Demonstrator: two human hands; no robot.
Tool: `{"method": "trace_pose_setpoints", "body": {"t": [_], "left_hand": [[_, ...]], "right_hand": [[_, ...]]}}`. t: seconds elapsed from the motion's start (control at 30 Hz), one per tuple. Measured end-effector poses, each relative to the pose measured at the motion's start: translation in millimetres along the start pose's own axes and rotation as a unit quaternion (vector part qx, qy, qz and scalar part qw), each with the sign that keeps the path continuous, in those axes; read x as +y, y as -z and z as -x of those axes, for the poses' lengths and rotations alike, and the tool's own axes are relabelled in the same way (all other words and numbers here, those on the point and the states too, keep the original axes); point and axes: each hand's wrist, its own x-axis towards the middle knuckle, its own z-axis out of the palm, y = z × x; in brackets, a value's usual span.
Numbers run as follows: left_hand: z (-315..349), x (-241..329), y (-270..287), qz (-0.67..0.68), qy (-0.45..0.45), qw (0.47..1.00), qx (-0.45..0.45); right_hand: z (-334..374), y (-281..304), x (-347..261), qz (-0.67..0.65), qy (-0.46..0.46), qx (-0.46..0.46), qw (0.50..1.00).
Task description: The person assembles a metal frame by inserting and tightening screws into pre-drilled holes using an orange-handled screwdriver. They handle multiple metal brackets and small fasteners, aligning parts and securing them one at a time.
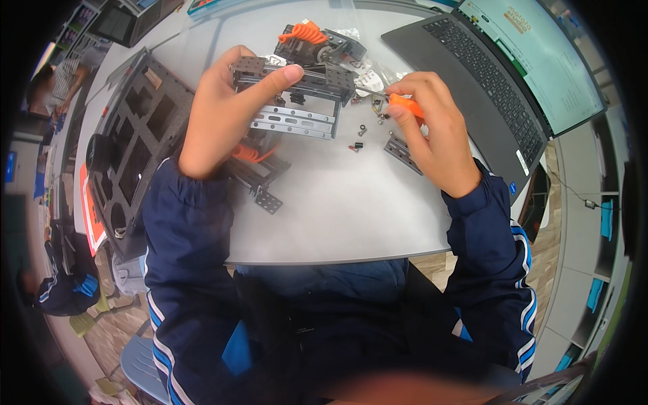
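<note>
Laptop: open, beyond the right hand.
Metal frame: gripped by the left hand, long axis running crosswise toward the right hand.
Screwdriver: held in the right hand, shaft pointing left at the frame's end (contact unclear).
Small parts: loose between both hands.

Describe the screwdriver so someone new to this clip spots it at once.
From the open laptop on the right, move left to the person's right hand. It holds the screwdriver, whose thin shaft points left to the metal frame. Its solid orange handle sets it apart from the orange coils nearby.
</note>
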Motion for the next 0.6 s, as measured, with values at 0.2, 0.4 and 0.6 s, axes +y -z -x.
{"method": "trace_pose_setpoints", "body": {"t": [0.2,0.4,0.6], "left_hand": [[-2.5,-3.7,-2.8,-0.011,-0.048,0.999,-0.009],[-0.9,-4.1,-1.9,-0.016,-0.060,0.998,-0.018],[-0.9,-3.4,0.7,-0.006,-0.024,1.000,0.000]], "right_hand": [[-1.8,0.1,0.9,0.019,0.026,-0.003,0.999],[-1.6,0.1,2.0,0.035,0.038,0.002,0.999],[-1.0,-2.0,-1.5,0.010,0.014,-0.016,1.000]]}}
